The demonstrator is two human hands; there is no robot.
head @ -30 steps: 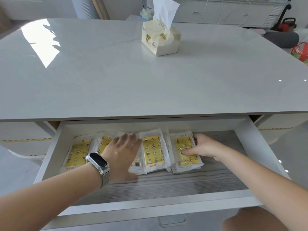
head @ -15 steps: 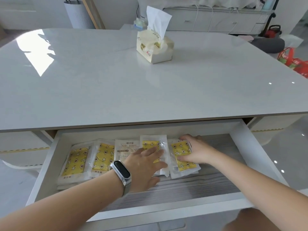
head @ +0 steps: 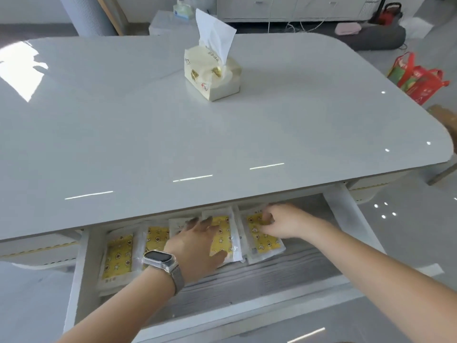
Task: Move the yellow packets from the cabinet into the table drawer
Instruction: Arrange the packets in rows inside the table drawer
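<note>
You are pressing your flat left hand (head: 197, 243) on the yellow packets (head: 118, 258). Your right hand (head: 279, 222) is pinching one; keep rows neat in the drawer (head: 247, 280).

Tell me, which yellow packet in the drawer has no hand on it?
The far-left yellow packet. The left hand lies on the middle ones, the right hand touches the rightmost packet.

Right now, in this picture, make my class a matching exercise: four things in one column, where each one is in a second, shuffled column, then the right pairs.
Things
1. tissue pack
2. left hand
3. red bag
4. smartwatch

Places
A. on the floor, right of the table
B. on the left wrist
C. on the tabletop
D. on yellow packets in the drawer

Pairs: 1-C, 2-D, 3-A, 4-B
</note>
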